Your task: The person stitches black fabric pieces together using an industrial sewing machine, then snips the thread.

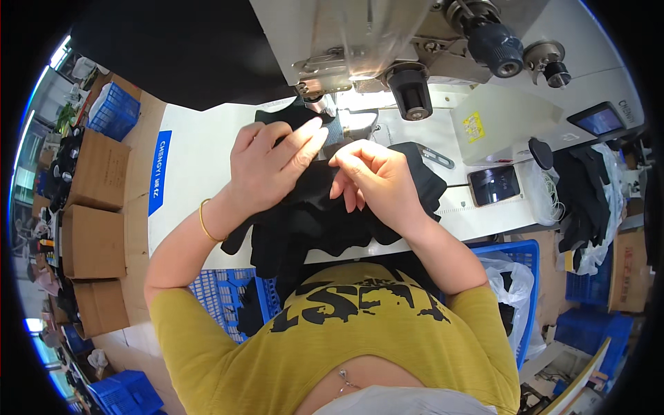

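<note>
Black fabric (311,221) lies in loose folds over the near edge of the white sewing table (194,152), under the head of a sewing machine (346,41). Above the fabric's left part is my left hand (273,166), its fingers stretched toward the lit needle area and a gold bangle (203,220) on the wrist. My right hand (373,180) is just to the right, with thumb and forefinger pinched together close to the fabric and the other fingers curled. What lies in that pinch, if anything, is too small to make out.
A black phone-like device (493,185) lies on the table at right, near a slotted metal plate (436,156). Blue baskets, one at right (531,277) holding plastic bags, stand below the table. Cardboard boxes (93,242) line the left. Dark cloth (584,190) is heaped far right.
</note>
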Motion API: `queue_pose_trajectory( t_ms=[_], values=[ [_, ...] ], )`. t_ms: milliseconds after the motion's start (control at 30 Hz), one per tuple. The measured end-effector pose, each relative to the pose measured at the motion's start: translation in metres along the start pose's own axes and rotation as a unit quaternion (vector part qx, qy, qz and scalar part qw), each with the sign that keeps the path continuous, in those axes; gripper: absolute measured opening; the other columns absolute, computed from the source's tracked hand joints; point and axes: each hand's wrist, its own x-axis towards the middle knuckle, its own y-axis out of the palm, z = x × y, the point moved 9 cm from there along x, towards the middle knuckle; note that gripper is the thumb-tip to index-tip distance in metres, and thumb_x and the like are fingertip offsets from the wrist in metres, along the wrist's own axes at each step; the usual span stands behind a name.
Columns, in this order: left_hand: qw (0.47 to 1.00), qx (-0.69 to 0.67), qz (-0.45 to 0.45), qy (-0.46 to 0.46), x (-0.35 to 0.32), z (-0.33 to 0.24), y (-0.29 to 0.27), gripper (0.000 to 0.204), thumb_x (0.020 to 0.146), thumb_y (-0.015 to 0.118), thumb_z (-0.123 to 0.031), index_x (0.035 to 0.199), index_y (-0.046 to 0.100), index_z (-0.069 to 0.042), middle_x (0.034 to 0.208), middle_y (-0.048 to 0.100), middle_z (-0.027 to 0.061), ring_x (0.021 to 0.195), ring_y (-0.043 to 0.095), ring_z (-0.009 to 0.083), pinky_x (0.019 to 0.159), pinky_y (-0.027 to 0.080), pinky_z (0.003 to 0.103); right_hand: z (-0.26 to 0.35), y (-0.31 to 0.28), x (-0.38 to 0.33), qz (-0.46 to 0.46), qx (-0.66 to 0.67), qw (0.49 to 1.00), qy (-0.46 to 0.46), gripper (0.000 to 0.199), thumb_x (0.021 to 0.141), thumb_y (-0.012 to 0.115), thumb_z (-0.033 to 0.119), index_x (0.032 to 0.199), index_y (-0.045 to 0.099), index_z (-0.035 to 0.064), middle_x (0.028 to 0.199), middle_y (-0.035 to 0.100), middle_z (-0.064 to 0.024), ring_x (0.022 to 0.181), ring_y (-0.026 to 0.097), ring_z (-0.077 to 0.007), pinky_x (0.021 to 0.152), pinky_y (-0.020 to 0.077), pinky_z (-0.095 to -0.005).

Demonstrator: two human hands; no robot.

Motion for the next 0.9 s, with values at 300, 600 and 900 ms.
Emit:
queue_pose_trajectory(
  t_ms=[300,600,900],
  values=[
    [1.0,0.013,-0.018,-0.012,0.003,0.021,0.021,0.026,0.072,0.07,-0.013,0.097,0.074,-0.011,0.1,0.069,-0.0022,0.085,0.058,0.0177,0.072,0.043,0.031,0.005,-0.009,-0.011,-0.04,-0.212,0.972,-0.092,0.014,0.092,0.062,0.015,0.089,0.064,0.0017,0.071,0.067,-0.0081,0.055,0.062,-0.0152,0.052,0.047,-0.0262],
    [0.865,-0.233,0.003,-0.443,-0.068,0.118,0.067,0.021,0.094,0.056,-0.018,0.105,0.066,-0.003,0.094,0.066,0.0085,0.088,0.06,0.0211,0.081,0.043,0.033,0.019,-0.028,-0.036,-0.147,-0.655,0.736,-0.089,0.046,0.073,0.08,0.04,0.084,0.052,0.0045,0.08,0.055,-0.0092,0.068,0.061,-0.0289,0.059,0.0489,-0.0367],
    [0.646,-0.541,0.081,-0.533,-0.127,0.14,0.13,0.032,0.099,0.051,-0.027,0.107,0.067,0.0,0.095,0.068,0.0015,0.082,0.059,0.0099,0.074,0.047,0.028,0.012,-0.04,-0.038,-0.166,-0.666,0.722,-0.091,0.055,0.069,0.08,0.048,0.088,0.055,0.0026,0.091,0.051,-0.0093,0.085,0.057,-0.0254,0.067,0.0513,-0.0363]
  ],
)
